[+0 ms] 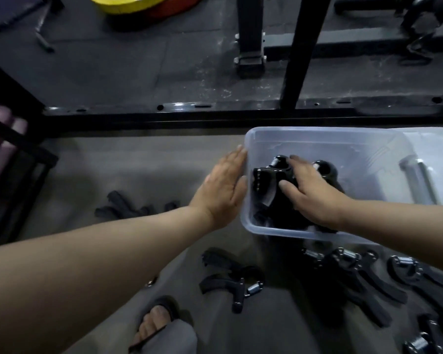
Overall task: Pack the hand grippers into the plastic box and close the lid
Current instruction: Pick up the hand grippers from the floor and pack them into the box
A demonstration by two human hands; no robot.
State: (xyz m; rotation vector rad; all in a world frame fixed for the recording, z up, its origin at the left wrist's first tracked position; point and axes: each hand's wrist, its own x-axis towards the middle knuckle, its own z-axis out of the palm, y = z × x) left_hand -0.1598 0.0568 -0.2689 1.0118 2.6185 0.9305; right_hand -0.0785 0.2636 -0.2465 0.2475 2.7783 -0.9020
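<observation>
A clear plastic box (317, 139) stands on the floor, right of centre, with no lid on it. Several black hand grippers (264, 182) lie inside it. My right hand (315, 190) is inside the box, fingers spread over the top of the grippers and pressing on them. My left hand (225, 190) lies flat and open against the box's left wall, outside it. The clear lid (430, 159) rests against the box's right side. More hand grippers lie loose on the floor: one (230, 277) in front of the box and several (368, 274) at the lower right.
A black steel rack base (215, 111) runs across the floor just behind the box, with an upright (302, 47) rising from it. A dark glove (128, 208) lies left of my left arm. My sandalled foot (156, 320) is at the bottom. Yellow and red weight plates (138, 3) lie far back.
</observation>
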